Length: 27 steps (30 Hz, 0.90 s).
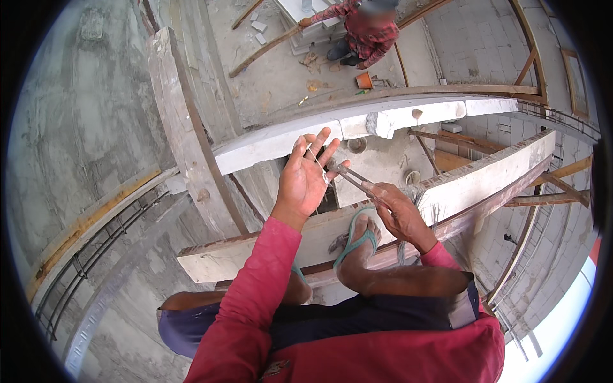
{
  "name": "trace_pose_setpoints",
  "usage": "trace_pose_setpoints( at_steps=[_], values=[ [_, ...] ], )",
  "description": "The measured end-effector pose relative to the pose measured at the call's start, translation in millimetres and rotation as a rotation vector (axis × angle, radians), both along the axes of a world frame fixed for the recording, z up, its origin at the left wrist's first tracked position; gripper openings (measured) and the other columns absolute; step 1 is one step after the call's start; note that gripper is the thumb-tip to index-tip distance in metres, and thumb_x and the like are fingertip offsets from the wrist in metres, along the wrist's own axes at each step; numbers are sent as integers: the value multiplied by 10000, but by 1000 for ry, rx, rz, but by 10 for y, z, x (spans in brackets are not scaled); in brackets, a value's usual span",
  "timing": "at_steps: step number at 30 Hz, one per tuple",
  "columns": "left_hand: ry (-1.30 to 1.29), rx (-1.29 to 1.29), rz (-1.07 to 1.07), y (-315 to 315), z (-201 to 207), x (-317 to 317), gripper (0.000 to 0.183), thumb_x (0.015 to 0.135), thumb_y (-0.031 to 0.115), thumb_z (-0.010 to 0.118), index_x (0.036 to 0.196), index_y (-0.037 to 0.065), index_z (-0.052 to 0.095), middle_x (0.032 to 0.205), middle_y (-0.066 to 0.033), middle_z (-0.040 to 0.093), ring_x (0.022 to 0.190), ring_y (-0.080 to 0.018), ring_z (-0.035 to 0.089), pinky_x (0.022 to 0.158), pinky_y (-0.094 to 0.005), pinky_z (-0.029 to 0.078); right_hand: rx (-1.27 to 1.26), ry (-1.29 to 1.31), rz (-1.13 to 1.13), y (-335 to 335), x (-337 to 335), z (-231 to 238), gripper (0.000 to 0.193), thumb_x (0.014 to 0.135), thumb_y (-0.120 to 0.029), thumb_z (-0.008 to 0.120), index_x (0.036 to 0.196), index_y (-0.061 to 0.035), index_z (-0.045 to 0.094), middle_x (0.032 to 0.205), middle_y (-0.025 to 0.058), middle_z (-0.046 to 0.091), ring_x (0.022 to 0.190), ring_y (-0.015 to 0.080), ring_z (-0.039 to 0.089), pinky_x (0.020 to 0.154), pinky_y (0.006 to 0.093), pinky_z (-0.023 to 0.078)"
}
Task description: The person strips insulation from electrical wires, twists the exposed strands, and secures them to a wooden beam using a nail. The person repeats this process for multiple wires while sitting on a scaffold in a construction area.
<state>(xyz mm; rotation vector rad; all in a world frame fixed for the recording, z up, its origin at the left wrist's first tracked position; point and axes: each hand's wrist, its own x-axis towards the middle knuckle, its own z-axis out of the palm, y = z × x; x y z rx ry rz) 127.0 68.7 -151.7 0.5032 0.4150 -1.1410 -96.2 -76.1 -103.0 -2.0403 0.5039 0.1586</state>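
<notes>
The left hand (302, 182) is near the middle, palm turned up. Its last fingers are spread wide. The thumb and first finger are close together, but I cannot tell if they pinch. A thin white string (324, 175) runs from up by those fingers down to 3 o'clock, along the palm's edge.

The right hand (399, 210) is at about 4 o'clock from the left one. Its grip is wrapped around the handles of some metal pincers (354, 179). The pincers' tip points to 10 o'clock and sits right by the string. I cannot tell if the tip bites the string or is only next to it.

Thin grey strands (401, 252) hang at 6 o'clock from the right hand. One foot (357, 236), in a green sandal, rests on a long pale board (460, 198) at 5 o'clock from the left hand.

I think the step now is working on the string with the pincers. The next move seems to call for a tight string, a firm squeeze of the handles, and left fingers kept away from the tip.
</notes>
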Motion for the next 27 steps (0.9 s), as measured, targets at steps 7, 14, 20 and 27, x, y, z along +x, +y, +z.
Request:
trace_pose_setpoints(
  at_steps=[7, 14, 20, 27],
  values=[
    [17, 40, 14, -19, 14, -16, 211, 1158, 351, 475, 1249, 175, 547, 1598, -109, 473, 1558, -372, 380, 1204, -726, 400, -25, -58, 59, 30, 31, -21, 637, 1001, -17, 652, 1588, -243, 546, 1147, 158, 640, 1001, 351, 628, 880, 449, 537],
    [35, 49, 45, -43, 35, -45, 200, 1160, 330, 475, 1250, 164, 543, 1522, -105, 520, 1558, -370, 385, 1203, -742, 388, -59, 139, 83, 59, -13, -25, 620, 1034, -64, 642, 1605, -277, 533, 1065, 165, 579, 943, 308, 600, 828, 423, 520],
    [-38, 161, 64, 5, -5, 125, 206, 1153, 297, 501, 1056, 128, 567, 1044, -60, 613, 1202, -286, 614, 1146, -600, 488, 27, 67, -79, 107, -6, -130, 410, 1050, -209, 671, 1421, -62, 578, 978, 211, 638, 876, 400, 660, 757, 483, 516],
    [-66, 342, -26, -32, 74, 335, 335, 1085, 273, 620, 815, 179, 444, 659, 65, 353, 571, -82, 341, 543, -271, 347, 99, 282, 7, 173, 42, -342, 379, 1056, -383, 662, 1127, -22, 570, 722, 242, 645, 736, 516, 649, 671, 552, 498]
  ],
)
